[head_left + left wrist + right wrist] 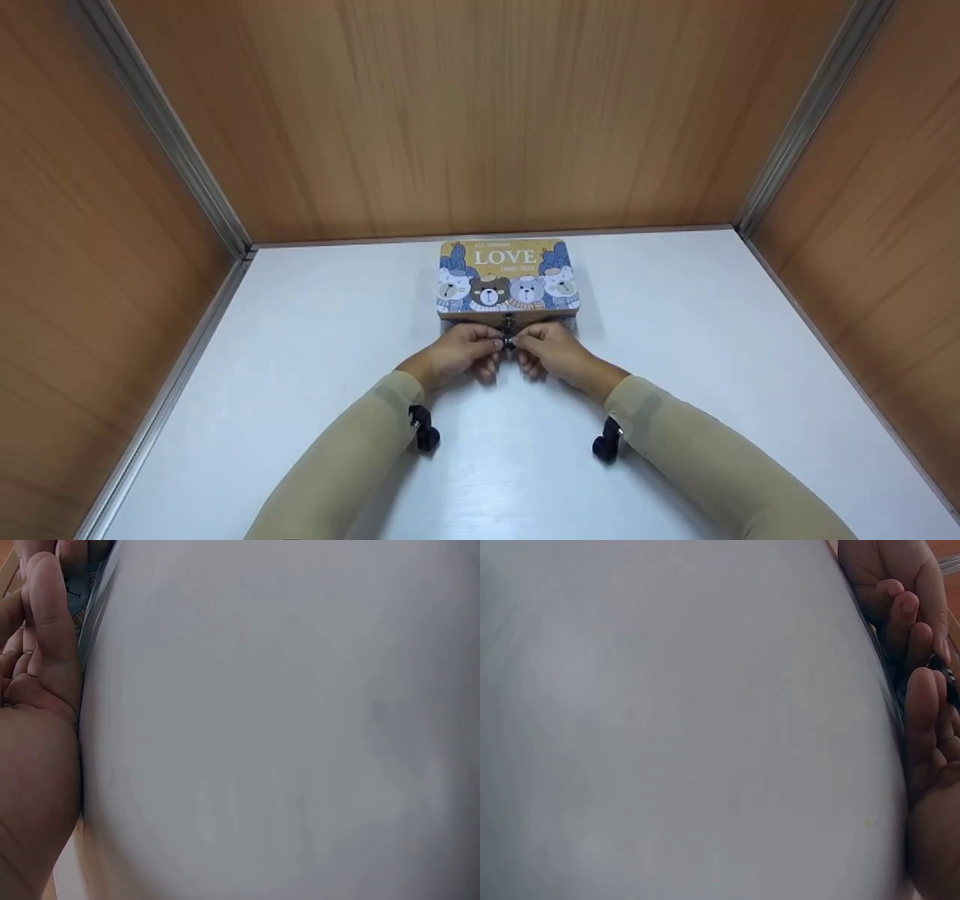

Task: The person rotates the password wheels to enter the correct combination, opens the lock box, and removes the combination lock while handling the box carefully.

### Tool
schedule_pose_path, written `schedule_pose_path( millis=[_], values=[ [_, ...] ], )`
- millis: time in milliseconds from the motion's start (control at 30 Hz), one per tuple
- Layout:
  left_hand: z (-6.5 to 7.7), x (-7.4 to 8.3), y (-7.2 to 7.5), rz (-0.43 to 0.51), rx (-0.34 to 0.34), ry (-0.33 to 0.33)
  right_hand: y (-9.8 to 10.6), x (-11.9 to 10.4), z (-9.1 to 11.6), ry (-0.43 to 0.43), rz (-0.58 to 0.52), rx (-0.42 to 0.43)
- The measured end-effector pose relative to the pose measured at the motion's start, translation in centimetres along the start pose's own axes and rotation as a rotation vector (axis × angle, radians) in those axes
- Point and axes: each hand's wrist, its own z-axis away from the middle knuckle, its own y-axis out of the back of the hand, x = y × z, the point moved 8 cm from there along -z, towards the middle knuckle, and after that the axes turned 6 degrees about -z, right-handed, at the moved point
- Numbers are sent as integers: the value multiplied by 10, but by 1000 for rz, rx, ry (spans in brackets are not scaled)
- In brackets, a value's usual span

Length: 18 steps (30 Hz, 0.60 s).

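Note:
A tin box (508,277) with bears and the word LOVE on its lid stands at the back of the white table, lid down. At the middle of its front, a small black padlock (508,343) hangs below the metal clasp (509,322). My left hand (461,351) pinches the padlock from the left with thumb and forefinger. From the right, my right hand (559,351) pinches it the same way. The other fingers of both hands are bent below. In the right wrist view part of the padlock (946,675) shows between the hands; fingers hide most of it.
The white tabletop (337,315) stretches to both sides of the box and in front of it. A wood-grain panel (480,120) rises close behind the box, with more panels left and right. Small black devices (425,431) are strapped at both wrists.

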Motion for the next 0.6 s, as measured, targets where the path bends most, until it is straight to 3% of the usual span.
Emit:
schedule_pose_path(
  millis=[300, 600],
  values=[
    [1, 0, 0, -24, 5, 21, 1, 1, 0, -1, -58, 14],
    [0, 1, -1, -14, -14, 1, 2, 4, -4, -10, -66, 22]
  ],
)
